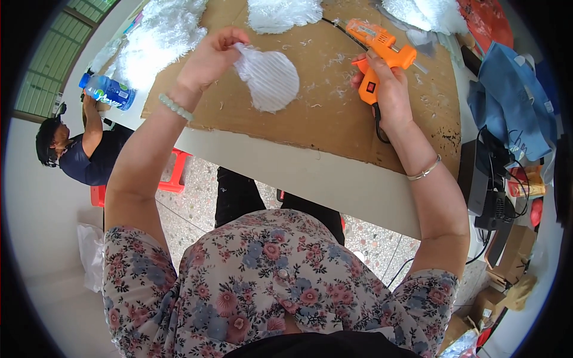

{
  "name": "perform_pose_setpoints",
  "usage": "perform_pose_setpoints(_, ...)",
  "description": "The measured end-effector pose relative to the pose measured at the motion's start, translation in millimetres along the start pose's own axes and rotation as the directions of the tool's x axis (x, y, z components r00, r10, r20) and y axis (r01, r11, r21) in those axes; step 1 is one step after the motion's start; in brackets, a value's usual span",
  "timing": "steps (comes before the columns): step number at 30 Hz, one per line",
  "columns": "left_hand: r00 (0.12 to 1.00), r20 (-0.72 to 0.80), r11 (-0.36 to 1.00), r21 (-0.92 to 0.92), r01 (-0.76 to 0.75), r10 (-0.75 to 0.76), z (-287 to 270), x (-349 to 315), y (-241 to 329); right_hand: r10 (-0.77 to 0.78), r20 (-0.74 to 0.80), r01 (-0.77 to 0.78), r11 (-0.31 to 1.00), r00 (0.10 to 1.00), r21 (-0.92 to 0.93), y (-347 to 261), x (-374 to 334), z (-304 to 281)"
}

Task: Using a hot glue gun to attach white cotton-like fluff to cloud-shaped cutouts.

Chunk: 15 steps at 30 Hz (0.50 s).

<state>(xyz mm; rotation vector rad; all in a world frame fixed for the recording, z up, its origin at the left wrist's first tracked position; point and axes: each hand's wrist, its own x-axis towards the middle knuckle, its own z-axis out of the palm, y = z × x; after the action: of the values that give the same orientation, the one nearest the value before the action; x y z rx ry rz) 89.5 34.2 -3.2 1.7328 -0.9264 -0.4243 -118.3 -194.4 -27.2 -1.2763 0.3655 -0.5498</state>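
Between the fingertips of my left hand [216,55] I pinch the narrow end of a white ribbed fabric piece [271,80], whose rounded part hangs over the cardboard. My right hand [388,89] is wrapped round the handle of an orange glue gun [382,45]. The gun's nozzle end points up and to the left, and a clear glue stick [421,68] pokes out of its back. A black cord [380,124] leaves the bottom of the handle. The fabric and the gun are apart.
A brown cardboard sheet [334,131] with white fluff scraps covers the white table [268,160]. Shaggy white material lies in piles [161,45] along the far side. A blue-labelled bottle [110,91] stands at the left, near another person [89,149]. Blue cloth bag [513,95] and cables are right.
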Motion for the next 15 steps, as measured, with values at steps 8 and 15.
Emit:
perform_pose_setpoints(8, 0.974, 0.192, 0.880, 0.433, -0.194, 0.120, -48.1, -13.4, 66.1, -0.026, 0.022, 0.027, 0.999, 0.999, -0.019, 0.9, -1.9, 2.1)
perform_pose_setpoints(15, 0.741, 0.652, 0.461, 0.614, -0.641, 0.161, 69.7, 11.1, 65.0, -0.027, 0.006, 0.027, 1.000, 1.000, 0.003, 2.1, -3.4, 0.6)
